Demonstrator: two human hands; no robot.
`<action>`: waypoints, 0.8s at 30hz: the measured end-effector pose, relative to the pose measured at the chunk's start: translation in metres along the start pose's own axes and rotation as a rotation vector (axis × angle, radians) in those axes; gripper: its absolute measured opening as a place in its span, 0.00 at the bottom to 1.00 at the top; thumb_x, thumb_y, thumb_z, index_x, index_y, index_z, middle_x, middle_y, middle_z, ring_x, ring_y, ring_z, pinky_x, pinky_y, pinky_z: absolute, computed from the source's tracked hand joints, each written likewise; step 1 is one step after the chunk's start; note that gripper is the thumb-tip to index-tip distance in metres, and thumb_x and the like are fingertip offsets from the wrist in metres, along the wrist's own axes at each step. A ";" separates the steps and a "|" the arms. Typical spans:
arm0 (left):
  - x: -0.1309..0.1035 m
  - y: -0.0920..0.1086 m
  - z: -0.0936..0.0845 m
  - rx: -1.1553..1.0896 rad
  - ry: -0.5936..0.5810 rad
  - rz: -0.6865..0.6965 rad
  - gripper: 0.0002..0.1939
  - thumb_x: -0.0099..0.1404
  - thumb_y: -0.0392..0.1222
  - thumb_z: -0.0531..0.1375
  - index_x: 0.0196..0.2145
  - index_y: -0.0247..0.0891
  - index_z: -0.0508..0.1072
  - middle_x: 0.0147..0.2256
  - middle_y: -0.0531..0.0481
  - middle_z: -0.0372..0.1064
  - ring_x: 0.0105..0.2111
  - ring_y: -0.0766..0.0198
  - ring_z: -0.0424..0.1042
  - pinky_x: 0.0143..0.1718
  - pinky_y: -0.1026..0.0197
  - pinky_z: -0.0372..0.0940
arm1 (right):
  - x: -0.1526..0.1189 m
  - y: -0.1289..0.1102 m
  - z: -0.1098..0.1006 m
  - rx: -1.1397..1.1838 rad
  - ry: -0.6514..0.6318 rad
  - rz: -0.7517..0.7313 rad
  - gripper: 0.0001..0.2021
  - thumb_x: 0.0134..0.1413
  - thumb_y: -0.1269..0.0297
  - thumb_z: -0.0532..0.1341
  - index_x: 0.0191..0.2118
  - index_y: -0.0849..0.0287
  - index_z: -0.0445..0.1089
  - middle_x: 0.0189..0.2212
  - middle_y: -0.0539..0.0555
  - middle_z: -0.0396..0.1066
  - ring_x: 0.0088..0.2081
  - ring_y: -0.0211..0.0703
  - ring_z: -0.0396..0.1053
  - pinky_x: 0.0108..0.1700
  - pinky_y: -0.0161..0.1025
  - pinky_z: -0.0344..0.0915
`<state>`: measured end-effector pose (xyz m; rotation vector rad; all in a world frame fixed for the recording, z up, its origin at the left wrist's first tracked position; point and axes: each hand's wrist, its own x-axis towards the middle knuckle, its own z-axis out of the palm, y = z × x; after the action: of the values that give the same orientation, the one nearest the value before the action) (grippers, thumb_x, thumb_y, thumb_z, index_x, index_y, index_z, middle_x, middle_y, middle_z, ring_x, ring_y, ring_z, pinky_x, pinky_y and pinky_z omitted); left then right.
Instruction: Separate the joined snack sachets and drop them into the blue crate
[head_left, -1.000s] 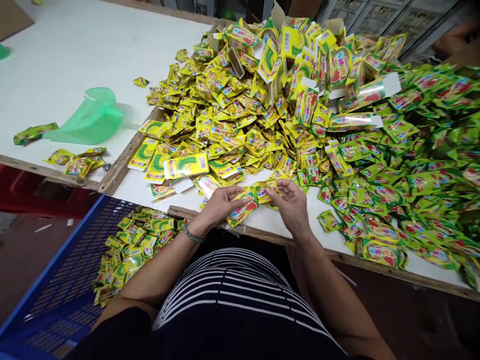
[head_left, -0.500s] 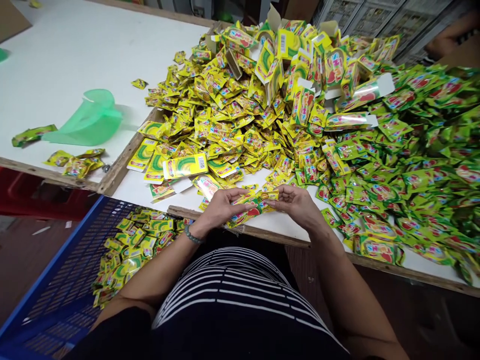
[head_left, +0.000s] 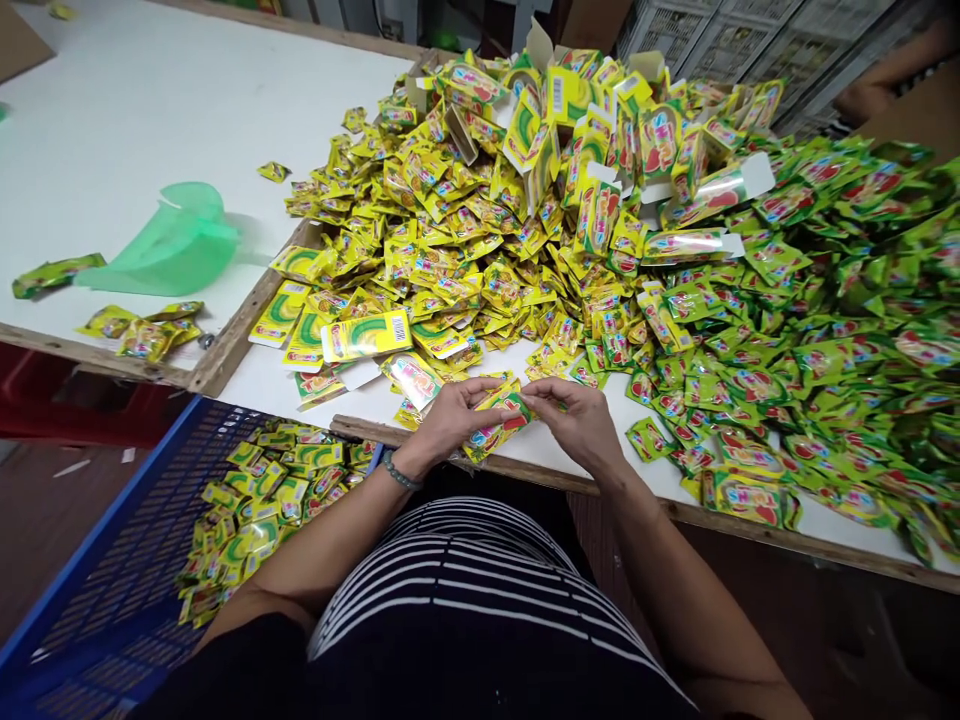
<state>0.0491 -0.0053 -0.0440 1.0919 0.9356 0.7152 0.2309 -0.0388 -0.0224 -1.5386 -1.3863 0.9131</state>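
Note:
Near the table's front edge, my left hand [head_left: 450,420] is closed around a small yellow and green candy box [head_left: 496,428], thumb across its front. My right hand [head_left: 576,418] pinches at the box's right end, fingertips pressed together there; what lies under them is partly hidden. Just behind my hands is a heap of small yellow sachets [head_left: 450,215]. A pile of green sachets [head_left: 817,370] lies to the right of my right hand. Flat printed boxes, such as a yellow one [head_left: 366,336], lie behind my left hand.
A blue plastic crate [head_left: 97,560] at lower left holds many filled boxes [head_left: 262,510]. A green plastic scoop [head_left: 169,245] lies on the white table, beyond a wooden strip [head_left: 247,320]. Open boxes [head_left: 574,95] top the heap. Another person's arm [head_left: 892,80] shows at upper right.
A yellow sachet at the box's right end, between my right fingers, no longer shows. My right hand has moved left against that end. The box is tilted more steeply.

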 end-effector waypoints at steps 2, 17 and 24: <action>0.000 -0.001 0.001 -0.014 -0.008 0.008 0.28 0.49 0.48 0.71 0.47 0.34 0.75 0.34 0.48 0.77 0.36 0.60 0.75 0.38 0.59 0.69 | -0.004 -0.005 0.004 -0.001 0.022 0.001 0.10 0.52 0.55 0.62 0.35 0.55 0.74 0.30 0.53 0.78 0.32 0.44 0.74 0.36 0.41 0.69; -0.004 0.009 0.013 -0.177 0.055 0.140 0.29 0.58 0.52 0.65 0.52 0.41 0.60 0.35 0.51 0.73 0.31 0.65 0.72 0.34 0.63 0.66 | -0.017 0.013 0.027 0.262 0.115 -0.002 0.16 0.53 0.51 0.63 0.43 0.54 0.71 0.36 0.53 0.73 0.36 0.43 0.70 0.40 0.42 0.70; -0.010 0.005 0.008 -0.142 -0.020 0.140 0.19 0.57 0.48 0.66 0.41 0.38 0.65 0.33 0.54 0.69 0.31 0.69 0.69 0.34 0.67 0.64 | -0.012 0.015 0.020 0.306 -0.117 0.062 0.14 0.52 0.51 0.65 0.40 0.54 0.72 0.28 0.49 0.73 0.32 0.40 0.70 0.37 0.39 0.68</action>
<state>0.0520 -0.0156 -0.0353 1.0437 0.7839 0.8710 0.2172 -0.0487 -0.0440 -1.3184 -1.2184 1.2096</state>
